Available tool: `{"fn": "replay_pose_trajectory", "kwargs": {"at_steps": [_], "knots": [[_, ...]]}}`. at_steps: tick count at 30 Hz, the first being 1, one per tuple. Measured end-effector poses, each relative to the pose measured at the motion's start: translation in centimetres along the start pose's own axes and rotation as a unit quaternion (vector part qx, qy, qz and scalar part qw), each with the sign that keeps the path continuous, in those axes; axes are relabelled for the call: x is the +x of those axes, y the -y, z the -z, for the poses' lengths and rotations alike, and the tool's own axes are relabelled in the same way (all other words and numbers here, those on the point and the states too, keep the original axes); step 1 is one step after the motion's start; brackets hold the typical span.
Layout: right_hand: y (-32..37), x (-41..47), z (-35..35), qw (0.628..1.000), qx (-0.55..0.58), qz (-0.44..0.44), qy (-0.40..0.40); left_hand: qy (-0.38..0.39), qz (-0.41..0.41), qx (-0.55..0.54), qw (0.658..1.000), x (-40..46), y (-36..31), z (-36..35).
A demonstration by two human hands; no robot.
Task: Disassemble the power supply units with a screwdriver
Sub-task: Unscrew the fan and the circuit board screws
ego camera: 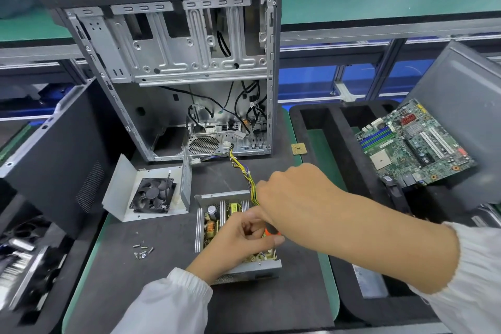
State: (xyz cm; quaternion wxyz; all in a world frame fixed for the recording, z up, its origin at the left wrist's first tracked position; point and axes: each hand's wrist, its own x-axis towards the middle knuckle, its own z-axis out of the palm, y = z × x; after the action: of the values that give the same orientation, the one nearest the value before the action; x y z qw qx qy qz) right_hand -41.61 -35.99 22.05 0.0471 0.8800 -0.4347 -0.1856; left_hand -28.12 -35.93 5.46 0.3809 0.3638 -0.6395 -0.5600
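- Head view: we have the PSU open on the mat, in front of the case; its cover with fan lies just left, loose screws nearby.
- We judge the board still needs unscrewing and lifting out.
- Our left hand curls over the board, pinching the orange screwdriver.
- Our right hand closes around the yellow wires.

Lit brightly and evenly from overhead, with only soft, faint shadows beneath the hands and beside the computer case. Bent by wide-angle distortion at the edges, curving the conveyor rails. Smeared by motion blur at lower left, around the metal parts; sharp in the centre.
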Motion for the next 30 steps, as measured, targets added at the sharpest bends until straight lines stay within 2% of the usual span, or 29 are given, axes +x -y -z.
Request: {"fn": "replay_pose_trajectory", "kwargs": {"at_steps": [3, 5, 8, 10, 13, 17, 22, 25, 28, 30], "knots": [[-0.9, -0.7, 0.2, 0.998, 0.031, 0.051, 0.029, 0.007, 0.014, -0.002, 1.0, 0.0, 0.4, 0.0], [-1.5, -1.0, 0.5, 0.99, 0.094, 0.091, 0.043, -0.004, 0.035, -0.006, 0.999, 0.0, 1.0, 0.1], [-1.7, -1.0, 0.4, 0.98, 0.169, 0.083, 0.062, 0.011, 0.031, -0.013, 0.999, 0.1, 1.0, 0.1], [-1.3, -0.6, 0.3, 0.99, 0.131, 0.025, 0.052, 0.019, 0.024, -0.011, 0.999, 0.1, 0.6, 0.1], [-0.6, -0.1, -0.1, 0.998, 0.044, -0.032, -0.018, 0.006, 0.003, -0.004, 1.0, 0.0, 0.0, 0.0], [-0.6, -0.2, -0.4, 1.0, 0.017, 0.0, -0.021, 0.024, -0.001, -0.019, 1.0, 0.1, 0.0, -0.1], [-1.6, -1.1, 0.1, 0.989, 0.124, 0.067, 0.052, 0.033, 0.016, -0.004, 0.999, 0.0, 0.3, 0.1], [-1.3, -0.9, 0.2, 0.989, 0.139, 0.019, 0.042, 0.015, 0.025, 0.003, 1.0, 0.1, 0.3, 0.0], [-0.6, -0.3, 0.1, 0.996, 0.072, -0.042, -0.018, 0.021, 0.005, 0.0, 1.0, 0.1, -0.2, -0.1], [-0.4, 0.0, -0.3, 0.997, 0.047, -0.038, -0.039, 0.023, -0.004, -0.017, 1.0, 0.1, -0.2, -0.1]]}}
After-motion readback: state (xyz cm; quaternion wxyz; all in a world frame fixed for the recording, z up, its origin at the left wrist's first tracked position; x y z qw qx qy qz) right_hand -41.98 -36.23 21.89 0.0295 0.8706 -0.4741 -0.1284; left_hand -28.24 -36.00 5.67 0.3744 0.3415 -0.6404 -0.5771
